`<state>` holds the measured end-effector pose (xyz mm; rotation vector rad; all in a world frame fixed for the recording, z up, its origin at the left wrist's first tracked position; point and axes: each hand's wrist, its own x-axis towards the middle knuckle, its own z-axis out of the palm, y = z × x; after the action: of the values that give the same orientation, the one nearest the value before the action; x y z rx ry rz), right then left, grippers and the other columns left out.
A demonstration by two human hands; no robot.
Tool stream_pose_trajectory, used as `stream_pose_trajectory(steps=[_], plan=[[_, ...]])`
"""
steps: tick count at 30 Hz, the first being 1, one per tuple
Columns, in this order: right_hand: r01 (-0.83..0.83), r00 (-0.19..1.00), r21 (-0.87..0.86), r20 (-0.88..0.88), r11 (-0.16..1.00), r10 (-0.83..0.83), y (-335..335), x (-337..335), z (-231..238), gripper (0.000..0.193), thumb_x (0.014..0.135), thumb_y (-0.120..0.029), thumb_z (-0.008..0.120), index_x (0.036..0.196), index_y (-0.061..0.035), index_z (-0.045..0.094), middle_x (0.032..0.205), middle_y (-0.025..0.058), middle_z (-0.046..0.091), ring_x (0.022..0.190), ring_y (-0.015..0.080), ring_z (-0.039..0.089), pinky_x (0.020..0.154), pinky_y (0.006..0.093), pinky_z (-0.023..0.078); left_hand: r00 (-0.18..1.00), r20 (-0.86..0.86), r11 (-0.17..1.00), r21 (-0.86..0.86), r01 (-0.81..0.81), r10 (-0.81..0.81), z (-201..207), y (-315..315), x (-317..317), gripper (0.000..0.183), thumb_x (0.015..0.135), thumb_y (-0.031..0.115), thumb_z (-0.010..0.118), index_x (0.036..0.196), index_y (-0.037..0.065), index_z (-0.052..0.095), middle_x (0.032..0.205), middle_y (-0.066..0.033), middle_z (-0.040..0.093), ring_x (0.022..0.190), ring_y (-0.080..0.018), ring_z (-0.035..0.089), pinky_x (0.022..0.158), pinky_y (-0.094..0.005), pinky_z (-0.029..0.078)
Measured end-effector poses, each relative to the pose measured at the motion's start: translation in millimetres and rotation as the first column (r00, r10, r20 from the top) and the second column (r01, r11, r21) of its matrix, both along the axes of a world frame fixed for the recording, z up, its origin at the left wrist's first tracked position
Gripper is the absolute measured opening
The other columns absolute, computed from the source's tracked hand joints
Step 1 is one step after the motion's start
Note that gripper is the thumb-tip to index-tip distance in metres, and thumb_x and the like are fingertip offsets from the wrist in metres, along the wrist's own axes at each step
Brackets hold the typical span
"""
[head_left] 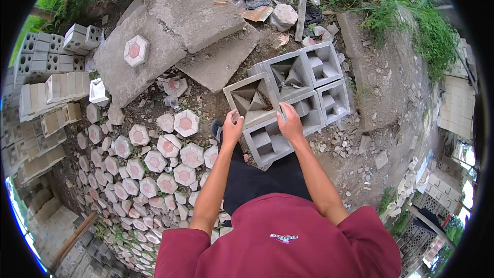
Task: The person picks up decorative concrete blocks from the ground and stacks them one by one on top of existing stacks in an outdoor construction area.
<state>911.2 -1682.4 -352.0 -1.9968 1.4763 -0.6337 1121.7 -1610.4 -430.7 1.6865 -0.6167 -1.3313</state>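
Note:
Between my two hands is a square grey concrete vent block [260, 118] with angled fins inside its open frame. It sits askew against a cluster of similar blocks, overlapping the nearest vent block [259, 155]. My left hand [233, 125] is closed at its lower left corner, thumb and fingers curled in. At the lower right corner, my right hand [290, 123] grips the edge, with part of its fingers hidden. Behind and to the right, more vent blocks [332, 89] stand side by side on the dirt, open faces upward. Whether the held block's underside touches them cannot be seen.
Hexagonal pavers [168, 145] with reddish centres cover the ground at left. Broken concrete slabs [206, 13] lie ahead, one bearing a loose hexagonal paver [136, 51]. Stacked pale blocks [64, 88] line the far left. A raised concrete strip [378, 67] runs along the right.

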Motion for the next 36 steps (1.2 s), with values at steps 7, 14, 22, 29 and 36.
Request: stream_pose_trajectory(steps=[7,14,22,29,36], plan=[[0.323,0.946,-0.049,0.047,0.945,-0.32,46,-76,91,0.033,0.085,-0.011,0.058,0.113,0.0046,0.055,0.111,0.0219,0.059,0.105,0.0379,0.056,0.091,0.041,0.045,0.92,0.166,0.919,-0.118,0.376,-0.355,92,-27,-50,0.038,0.088,0.012,0.057,0.122,-0.005,0.049,0.117,-0.0185,0.059,0.11,-0.0233,0.057,0.095,-0.0321,0.043],[0.589,0.798,-0.078,0.213,0.805,-0.563,98,-253,109,0.013,0.084,-0.013,0.06,0.09,-0.0007,0.06,0.099,0.0159,0.063,0.095,0.0335,0.06,0.083,0.0388,0.048,0.773,0.277,0.752,-0.203,0.627,-0.571,140,-24,-203,0.038,0.087,0.012,0.059,0.12,-0.004,0.05,0.115,-0.0164,0.059,0.107,-0.0228,0.057,0.094,-0.033,0.044],[0.777,0.629,-0.091,0.153,0.623,-0.762,244,-473,155,0.016,0.083,-0.015,0.063,0.085,-0.0001,0.061,0.086,0.0138,0.062,0.083,0.0324,0.06,0.073,0.0377,0.047,0.654,0.038,0.611,-0.319,0.724,-0.755,159,14,-494,0.031,0.088,0.01,0.059,0.115,-0.004,0.055,0.11,-0.0138,0.062,0.103,-0.0201,0.059,0.092,-0.0314,0.045],[0.944,0.26,-0.258,0.203,0.205,-0.944,356,-579,178,0.021,0.086,-0.019,0.062,0.097,-0.0017,0.061,0.093,0.0145,0.065,0.087,0.0307,0.063,0.077,0.0367,0.049,0.255,0.013,0.22,-0.466,0.857,-0.967,208,51,-707,0.03,0.089,0.012,0.058,0.116,-0.001,0.055,0.11,-0.0119,0.062,0.107,-0.0208,0.058,0.09,-0.0305,0.046],[0.941,-0.049,-0.304,0.306,-0.146,-0.951,411,-609,178,0.019,0.084,-0.011,0.064,0.099,-0.0005,0.06,0.09,0.0133,0.066,0.082,0.0238,0.066,0.073,0.0322,0.051,0.021,0.167,-0.059,-0.461,0.885,-0.986,222,86,-792,0.027,0.088,0.01,0.06,0.112,-0.001,0.057,0.108,-0.0109,0.063,0.101,-0.0173,0.059,0.086,-0.029,0.047]])
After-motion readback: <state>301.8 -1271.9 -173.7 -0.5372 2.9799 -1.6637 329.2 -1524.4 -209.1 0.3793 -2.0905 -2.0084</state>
